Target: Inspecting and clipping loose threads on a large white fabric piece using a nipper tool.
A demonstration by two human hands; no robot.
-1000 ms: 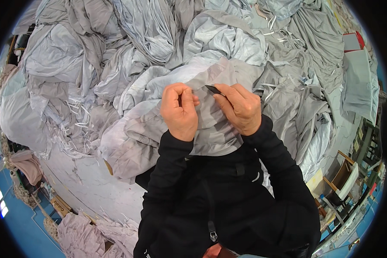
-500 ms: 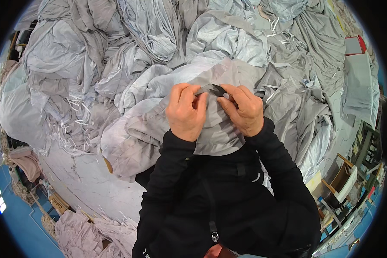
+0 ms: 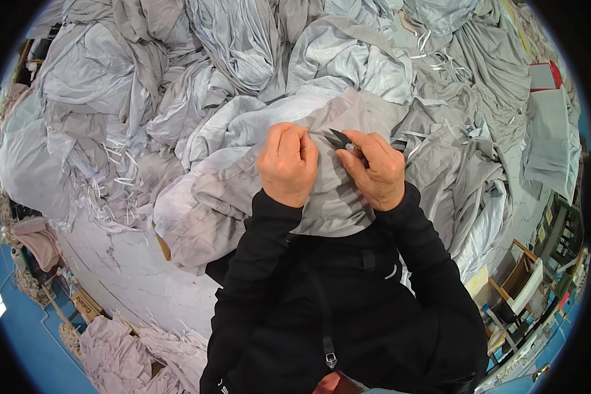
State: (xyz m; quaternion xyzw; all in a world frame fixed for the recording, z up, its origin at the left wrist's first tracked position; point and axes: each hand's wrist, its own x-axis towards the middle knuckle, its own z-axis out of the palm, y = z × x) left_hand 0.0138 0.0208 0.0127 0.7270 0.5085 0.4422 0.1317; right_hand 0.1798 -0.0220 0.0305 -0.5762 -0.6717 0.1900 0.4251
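Note:
Grey cloth (image 3: 338, 197) lies bunched across my lap and runs up onto the pile in front of me. My left hand (image 3: 287, 164) is closed, thumb against curled fingers, pinching the cloth near its upper edge. In my right hand (image 3: 377, 171) is a small pair of dark thread snips (image 3: 338, 138), held between thumb and fingers. Their two pointed blades stand slightly apart and point up and left toward my left hand. The rest of the snips is mostly hidden by my fingers.
Heaps of grey and pale blue fabric (image 3: 243, 59) with white ties (image 3: 121, 161) cover most of the marbled table (image 3: 138, 276). A folded pale cloth (image 3: 550, 134) hangs at the right edge by a red box (image 3: 544, 75). Wooden trays (image 3: 525, 282) stand lower right; more fabric (image 3: 118, 354) lies lower left.
The snips' blades have come away from the cloth edge and now show apart. My left fingers have curled in more tightly, and the cloth stretched between my hands has dropped.

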